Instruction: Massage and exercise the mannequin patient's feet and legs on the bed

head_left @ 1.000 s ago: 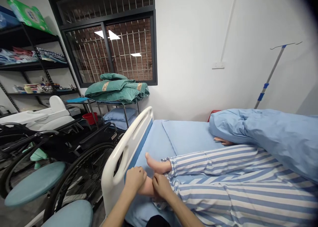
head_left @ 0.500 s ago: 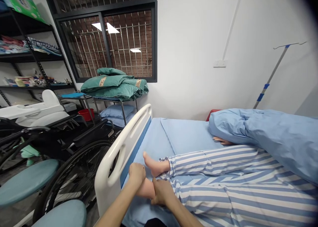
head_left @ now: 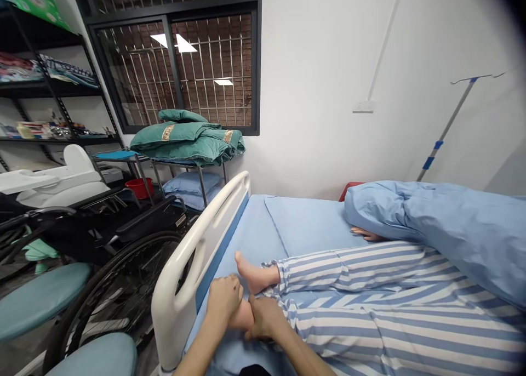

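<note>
A figure in blue-and-white striped trousers (head_left: pixel 353 269) lies on the bed, legs stretched toward the footboard. My left hand (head_left: pixel 224 298) is closed over the front of the nearer bare foot (head_left: pixel 243 315), covering its toes. Just to the right, my right hand (head_left: pixel 266 317) wraps around the ankle of that same foot, below the ruffled trouser cuff. Most of the foot is hidden under both hands. The farther foot (head_left: pixel 253 276) rests on its heel with the toes pointing up, touched by neither hand.
The white footboard (head_left: pixel 170 288) stands close left of my hands, with a wheelchair (head_left: pixel 119 288) beyond it. A blue quilt (head_left: pixel 431 217) covers the figure's upper part, one hand (head_left: pixel 366 234) showing beneath. Green bedding (head_left: pixel 189 137) lies on a rack; an IV pole (head_left: pixel 447 126) stands behind.
My left hand has turned over the front of the nearer foot, its back now facing up more. My right hand stays at the ankle, shifted slightly left. The view has moved a little.
</note>
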Demonstrator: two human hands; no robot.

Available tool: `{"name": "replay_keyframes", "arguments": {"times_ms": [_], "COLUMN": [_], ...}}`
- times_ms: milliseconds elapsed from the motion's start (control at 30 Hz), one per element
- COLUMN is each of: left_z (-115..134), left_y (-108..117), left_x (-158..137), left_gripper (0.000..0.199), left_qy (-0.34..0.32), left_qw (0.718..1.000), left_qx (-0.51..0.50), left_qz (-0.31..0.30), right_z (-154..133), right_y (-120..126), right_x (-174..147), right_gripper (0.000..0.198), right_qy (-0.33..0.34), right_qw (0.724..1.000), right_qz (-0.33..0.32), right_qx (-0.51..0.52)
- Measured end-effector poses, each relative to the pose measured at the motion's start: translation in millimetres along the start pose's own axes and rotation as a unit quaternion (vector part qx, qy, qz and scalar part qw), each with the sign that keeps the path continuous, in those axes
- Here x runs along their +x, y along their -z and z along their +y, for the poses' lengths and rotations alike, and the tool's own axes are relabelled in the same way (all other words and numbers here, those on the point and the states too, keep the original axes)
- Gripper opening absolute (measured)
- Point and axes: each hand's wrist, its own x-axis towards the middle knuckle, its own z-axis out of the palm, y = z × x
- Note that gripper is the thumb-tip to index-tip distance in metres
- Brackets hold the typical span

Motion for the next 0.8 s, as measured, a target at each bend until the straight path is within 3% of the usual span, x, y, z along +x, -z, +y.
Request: {"name": "replay_keyframes", "arguments": {"times_ms": [200,367,533,800], "left_z": [-8,-9,-10,-15], "left_y": [-22,-30,-26,-7], "left_x": [-10,-21,-22,-3], "left_gripper": [0.029,0.026,0.025,0.031], "left_qy": [0.028,0.084,0.076,-0.001], "left_qw": [0.990,0.978,0.984,1.000], "left_qx": [-0.007,-0.040,-0.042,-0.016], "left_qz": [0.141,0.185,0.155,0.020], "right_z": [-2,-5,-6,-5], "right_y": [2,6,6,3], "right_x": [-2,-5,-6,-4], "right_gripper": [0.066,0.066,0.064,0.067], "right_qy": [-0.001,-0.009,-0.015,-0.015], "right_qw": [1.000,1.000,1.000,1.000], "right_qz": [0.000,0.000,0.008,0.007], "right_qx": [-0.011,-0.015,-0.007,-0.007]}}
